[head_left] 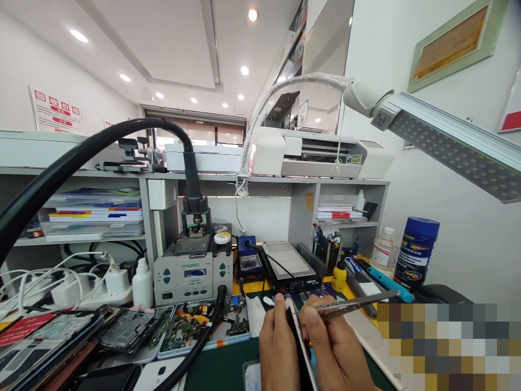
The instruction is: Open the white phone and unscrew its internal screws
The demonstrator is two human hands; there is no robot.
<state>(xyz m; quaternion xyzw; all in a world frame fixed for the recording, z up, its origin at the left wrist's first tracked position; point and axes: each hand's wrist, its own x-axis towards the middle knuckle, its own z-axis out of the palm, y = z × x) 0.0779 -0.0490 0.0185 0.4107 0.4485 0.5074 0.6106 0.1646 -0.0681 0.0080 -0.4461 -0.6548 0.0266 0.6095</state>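
My left hand (279,347) is closed around a smartphone (302,347) held on edge, its thin side toward me, low in the middle of the view. My right hand (336,350) pinches metal tweezers (354,304), whose long arms run up to the right. Their tips rest at the phone's top edge, between my two thumbs. Both hands hover over a dark green work mat (228,364).
A hot-air rework station (193,269) with its black hose stands behind the mat. Trays of phone parts (203,326) and opened phones (49,342) lie to the left. A heating plate (287,266), bottles, a blue can (417,252) and an LED lamp (456,144) crowd the back and right.
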